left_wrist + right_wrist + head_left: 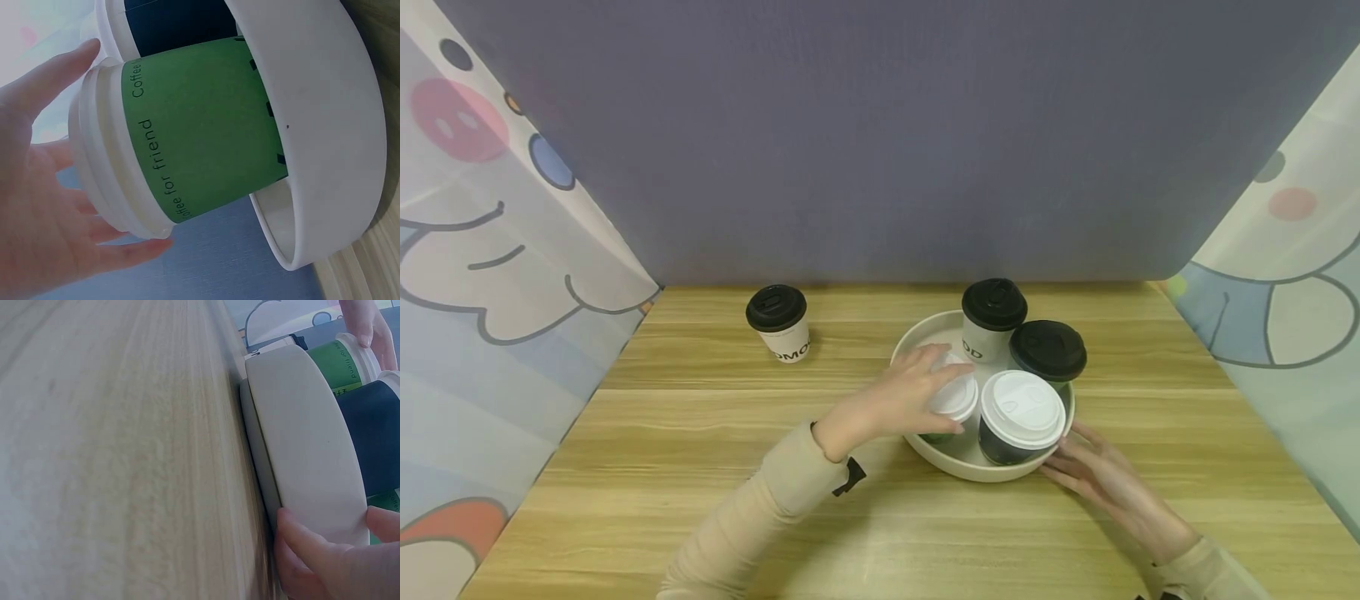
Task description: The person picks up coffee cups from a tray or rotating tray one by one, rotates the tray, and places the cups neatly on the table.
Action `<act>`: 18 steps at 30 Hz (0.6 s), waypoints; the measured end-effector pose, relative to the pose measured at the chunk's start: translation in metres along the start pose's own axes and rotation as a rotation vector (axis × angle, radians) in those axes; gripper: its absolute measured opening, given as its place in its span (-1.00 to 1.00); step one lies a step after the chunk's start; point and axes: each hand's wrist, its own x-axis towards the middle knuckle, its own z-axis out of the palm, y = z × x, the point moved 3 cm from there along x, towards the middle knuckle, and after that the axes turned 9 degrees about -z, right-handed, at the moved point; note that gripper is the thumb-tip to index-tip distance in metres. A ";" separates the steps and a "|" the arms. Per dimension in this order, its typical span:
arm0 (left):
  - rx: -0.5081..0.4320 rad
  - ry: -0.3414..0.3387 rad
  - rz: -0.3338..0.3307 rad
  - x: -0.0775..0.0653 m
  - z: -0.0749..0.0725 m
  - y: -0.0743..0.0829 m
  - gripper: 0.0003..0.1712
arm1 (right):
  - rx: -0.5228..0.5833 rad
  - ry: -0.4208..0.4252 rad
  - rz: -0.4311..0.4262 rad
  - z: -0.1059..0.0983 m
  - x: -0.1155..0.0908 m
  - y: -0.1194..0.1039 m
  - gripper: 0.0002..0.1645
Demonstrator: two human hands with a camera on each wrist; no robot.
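Observation:
My left hand point(898, 400) is spread over the white lid of a green paper coffee cup point(200, 131), fingers straddling the lid without visibly closing round it. That cup stands inside a round, shallow off-white bowl point(988, 473). At the bowl's near right side, my right hand point(1105, 483) grips its wall, thumb up at the rim and fingers low on the outside. Also in the bowl are a dark cup with a white lid point(1022, 408), a white cup with a black lid point(992, 312) and a green cup with a black lid point(1048, 350).
Another white paper cup with a black lid point(778, 321) stands on the wooden table point(647, 467), left of the bowl. A grey panel point(895, 150) rises along the table's back edge. Cartoon-printed curtains point(490, 242) hang at both sides.

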 end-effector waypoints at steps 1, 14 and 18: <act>0.007 0.001 0.001 0.000 0.000 0.000 -0.15 | -0.004 0.003 0.001 0.000 0.000 0.000 -0.10; 0.009 0.044 0.026 0.002 0.002 -0.001 -0.17 | -0.012 0.012 0.008 0.001 -0.001 0.000 -0.08; 0.018 0.088 0.045 0.003 -0.001 0.000 -0.18 | -0.013 0.016 0.006 0.000 -0.001 0.001 -0.09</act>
